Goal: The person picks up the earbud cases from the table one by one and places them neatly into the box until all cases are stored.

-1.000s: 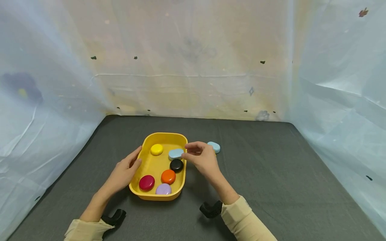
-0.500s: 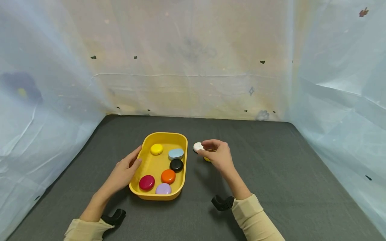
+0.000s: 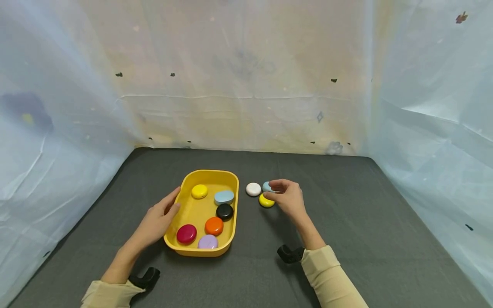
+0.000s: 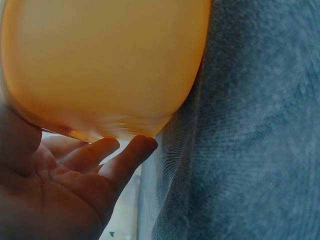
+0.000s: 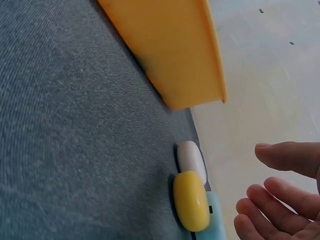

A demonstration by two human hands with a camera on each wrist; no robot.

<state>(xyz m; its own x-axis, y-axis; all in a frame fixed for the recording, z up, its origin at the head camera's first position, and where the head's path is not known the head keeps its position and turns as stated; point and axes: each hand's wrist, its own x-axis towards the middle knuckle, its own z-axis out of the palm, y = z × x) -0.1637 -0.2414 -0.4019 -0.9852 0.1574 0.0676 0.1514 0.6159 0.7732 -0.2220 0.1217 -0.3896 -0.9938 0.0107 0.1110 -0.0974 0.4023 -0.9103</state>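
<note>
My left hand [image 3: 155, 223] rests against the left outer wall of a yellow tray [image 3: 186, 209]. In the left wrist view its fingertips meet the tray's curved side, fingers mostly straight. To the right of the tray, my right hand [image 3: 291, 203] hovers with nothing between thumb and fingers. Beneath it and just beyond lie a glossy yellow disc [image 3: 266, 201] and a light blue piece [image 3: 267, 186], the latter partly hidden by the fingers. A white round piece [image 3: 253, 189] sits between them and the tray. The right wrist view shows thumb and fingers apart beside the yellow disc [image 5: 191, 201].
Inside the tray are a yellow disc [image 3: 199, 191], a light blue oblong [image 3: 224, 197], and black [image 3: 224, 211], orange [image 3: 214, 226], dark red [image 3: 186, 234] and lilac [image 3: 208, 241] pieces. Dark grey cloth [image 3: 366, 222] covers the table. Pale printed sheets [image 3: 246, 85] hang around it.
My right hand has moved right, away from the light blue oblong in the tray, to above the pieces outside, uncovering the white piece and the yellow disc. The left hand stays on the tray.
</note>
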